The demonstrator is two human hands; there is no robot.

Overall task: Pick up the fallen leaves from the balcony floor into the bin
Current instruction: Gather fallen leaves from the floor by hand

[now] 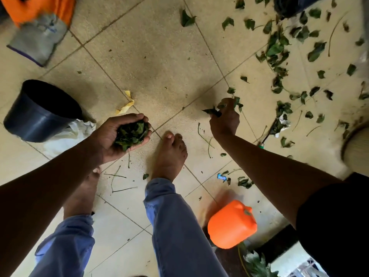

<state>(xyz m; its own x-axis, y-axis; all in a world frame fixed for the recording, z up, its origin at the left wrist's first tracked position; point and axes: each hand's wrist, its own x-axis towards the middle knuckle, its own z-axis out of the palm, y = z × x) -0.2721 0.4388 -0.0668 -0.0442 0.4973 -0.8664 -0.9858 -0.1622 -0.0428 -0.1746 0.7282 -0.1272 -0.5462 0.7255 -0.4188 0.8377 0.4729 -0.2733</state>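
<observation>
My left hand (117,134) is turned palm up, its fingers curled round a bunch of green leaves (132,134). Over to the right, my right hand (224,118) pinches a few leaves (212,112) just above the tiled floor. Many more fallen leaves (277,48) and thin stems lie scattered across the tiles at upper right. The dark blue bin (40,114) stands at the left, its mouth open, to the left of my left hand.
My bare feet (169,154) stand on beige tiles between the hands. An orange jerrycan (231,224) lies at lower right. Orange and grey cloth (40,23) sits at top left, white paper (67,134) beside the bin, yellow scraps (125,107) nearby.
</observation>
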